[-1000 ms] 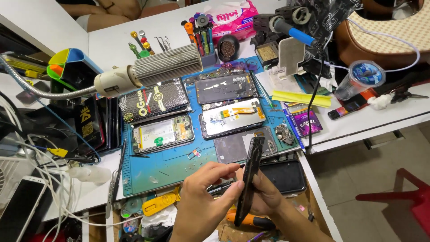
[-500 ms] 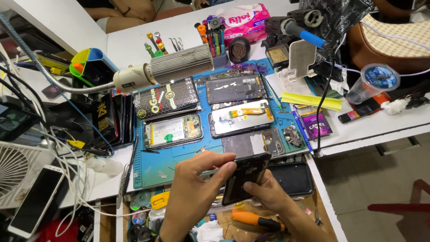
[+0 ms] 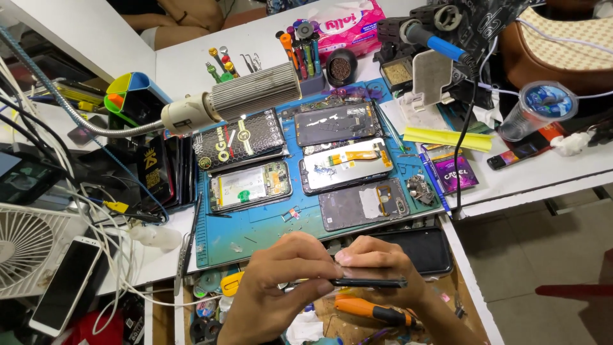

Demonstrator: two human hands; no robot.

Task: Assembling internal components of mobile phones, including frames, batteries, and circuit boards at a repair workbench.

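Both hands hold a thin black phone (image 3: pixel 373 282) flat and edge-on, low over the front edge of the blue work mat (image 3: pixel 255 233). My left hand (image 3: pixel 281 281) pinches its left end between thumb and fingers. My right hand (image 3: pixel 377 265) covers the phone from above, fingertips meeting those of the left hand. On the mat behind lie several opened phones and parts: a phone with its board exposed (image 3: pixel 250 186), a back panel with an orange flex cable (image 3: pixel 348 164) and a grey frame (image 3: pixel 365 205).
A gooseneck lamp (image 3: pixel 239 99) hangs over the mat's back left. Tool holder (image 3: pixel 306 57), soldering iron stand (image 3: pixel 415 38) and plastic cup (image 3: pixel 536 108) stand behind. An orange screwdriver (image 3: pixel 373 311) lies in the open drawer. A white phone (image 3: pixel 67 284), a fan and cables lie left.
The phone went from standing upright on its edge to lying flat between both hands. The view has shifted left and slightly down.
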